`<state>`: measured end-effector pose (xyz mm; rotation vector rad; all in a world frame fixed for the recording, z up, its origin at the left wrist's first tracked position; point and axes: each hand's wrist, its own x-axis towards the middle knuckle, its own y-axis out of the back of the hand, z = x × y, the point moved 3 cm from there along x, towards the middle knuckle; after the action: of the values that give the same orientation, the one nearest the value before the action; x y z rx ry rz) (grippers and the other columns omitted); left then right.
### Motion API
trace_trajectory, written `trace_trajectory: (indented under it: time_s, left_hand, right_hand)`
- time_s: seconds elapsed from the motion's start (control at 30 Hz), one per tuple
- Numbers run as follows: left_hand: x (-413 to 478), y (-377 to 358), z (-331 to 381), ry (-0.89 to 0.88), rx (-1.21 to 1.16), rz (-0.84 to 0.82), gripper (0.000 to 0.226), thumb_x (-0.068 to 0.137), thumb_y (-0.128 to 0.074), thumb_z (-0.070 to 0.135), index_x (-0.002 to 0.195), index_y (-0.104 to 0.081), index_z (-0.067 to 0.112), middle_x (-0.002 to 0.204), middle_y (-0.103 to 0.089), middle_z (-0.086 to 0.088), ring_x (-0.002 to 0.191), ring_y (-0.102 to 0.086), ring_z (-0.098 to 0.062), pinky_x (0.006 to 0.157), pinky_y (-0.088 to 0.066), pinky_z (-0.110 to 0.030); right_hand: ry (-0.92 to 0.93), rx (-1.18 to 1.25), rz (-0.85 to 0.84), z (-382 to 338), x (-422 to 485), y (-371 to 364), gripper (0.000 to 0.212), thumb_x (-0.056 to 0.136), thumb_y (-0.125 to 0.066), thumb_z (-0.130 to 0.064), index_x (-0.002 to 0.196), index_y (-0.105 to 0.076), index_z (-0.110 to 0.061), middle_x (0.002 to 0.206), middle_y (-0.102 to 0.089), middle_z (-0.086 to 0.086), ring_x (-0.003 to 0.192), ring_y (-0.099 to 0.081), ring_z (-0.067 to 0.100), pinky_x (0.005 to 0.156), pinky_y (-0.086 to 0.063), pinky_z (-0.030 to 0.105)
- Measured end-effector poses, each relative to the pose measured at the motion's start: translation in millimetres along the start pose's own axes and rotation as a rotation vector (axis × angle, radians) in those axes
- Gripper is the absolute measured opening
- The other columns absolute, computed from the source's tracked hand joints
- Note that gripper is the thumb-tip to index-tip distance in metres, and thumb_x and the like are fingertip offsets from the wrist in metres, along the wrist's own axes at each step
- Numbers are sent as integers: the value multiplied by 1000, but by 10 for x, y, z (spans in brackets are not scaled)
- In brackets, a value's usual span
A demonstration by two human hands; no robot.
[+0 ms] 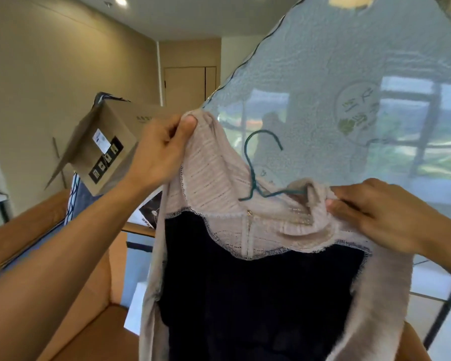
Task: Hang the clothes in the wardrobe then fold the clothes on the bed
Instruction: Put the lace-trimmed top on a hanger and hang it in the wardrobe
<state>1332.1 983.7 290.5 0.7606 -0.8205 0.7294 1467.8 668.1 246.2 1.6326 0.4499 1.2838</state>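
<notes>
Left hand (162, 152) pinches the collar of my soft pink-grey knit top with a dark inside (214, 173) | right hand (380, 217) grips its shoulder | thin green wire hanger (251, 165) sits in the neck | top is up in the air, not in the wardrobe yet | folding is left, I think

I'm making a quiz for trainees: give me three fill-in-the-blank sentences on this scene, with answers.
1. A teal ___ pokes from the neck of the sweater.
2. Of the left hand and right hand, the ___ one is higher.
3. Behind the left hand sits a cardboard ___.
Answers: hanger, left, box.
</notes>
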Motion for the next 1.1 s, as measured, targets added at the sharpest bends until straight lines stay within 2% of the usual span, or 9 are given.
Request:
trace_trajectory:
  time_s: [0.13, 0.33, 0.5, 0.57, 0.63, 0.7, 0.83, 0.97, 1.1]
  left_hand:
    - [131, -145, 190, -94, -45, -76, 44, 108, -42, 28, 72, -56, 8, 64, -38, 2, 57, -33, -5, 53, -27, -20]
    - [98, -173, 43, -121, 121, -320, 52, 107, -45, 33, 62, -32, 10, 61, -24, -2, 54, -23, -11, 52, -18, -26]
    - [-129, -34, -29, 63, 154, -402, 63, 98, -33, 56, 82, -57, 0, 71, -52, -5, 62, -44, -4, 59, -33, -13]
    - [-278, 22, -250, 289, -61, -404, 65, 85, -34, 79, 99, -73, 29, 94, -71, 11, 83, -62, 8, 77, -45, -11]
    - [-486, 5, -475, 459, -242, -465, 64, 61, -42, 99, 99, -71, 57, 104, -73, 25, 100, -66, 9, 93, -51, -29]
    - [-662, -47, -643, 450, -240, -496, 65, 55, -48, 100, 95, -74, 55, 103, -76, 19, 100, -71, -2, 92, -51, -33]
    - [-589, 36, -732, 279, -160, -285, 85, 79, -49, 82, 81, -65, -1, 75, -63, -8, 70, -60, -23, 71, -46, -32]
    - [-382, 58, -517, 91, -114, -138, 50, 107, -44, 27, 63, -30, 10, 62, -26, 4, 59, -25, -13, 56, -25, -22]
    - [-321, -61, -394, 56, -117, -60, 48, 108, -40, 15, 63, -37, 3, 62, -27, -15, 59, -27, -16, 56, -25, -28]
  right_hand:
    - [-20, 241, 94, -134, 22, -69, 52, 95, -33, -63, 67, -44, -20, 52, -43, -4, 47, -42, 8, 52, -37, 28]
    - [-196, 421, 227, 35, -14, -59, 62, 92, -44, -60, 69, -46, -3, 61, -37, 0, 57, -36, 9, 55, -31, 37]
    - [-246, 424, 252, 103, -88, -32, 59, 98, -48, -53, 74, -53, 1, 70, -51, 24, 63, -44, 11, 58, -31, 31]
    - [-273, 418, 285, 160, -111, 31, 63, 91, -46, -60, 76, -55, 1, 72, -54, 24, 63, -44, 11, 58, -32, 30]
    - [-286, 442, 298, 248, -120, 71, 82, 83, -43, -79, 79, -55, 2, 74, -53, 26, 63, -45, 12, 60, -35, 31]
    - [-307, 467, 309, 339, -115, 102, 96, 74, -40, -91, 84, -58, 3, 78, -56, 29, 66, -47, 12, 65, -42, 36]
    - [-269, 355, 243, 457, -125, 169, 95, 78, -36, -91, 89, -62, 0, 78, -64, 24, 67, -52, 13, 68, -48, 44]
    - [-194, 289, 147, 464, -142, 126, 82, 87, -36, -79, 92, -67, -4, 76, -70, 13, 71, -67, 28, 70, -51, 43]
    - [-133, 256, 45, 235, -90, -39, 77, 91, -34, -75, 86, -65, -5, 71, -68, 10, 68, -66, 29, 68, -54, 46]
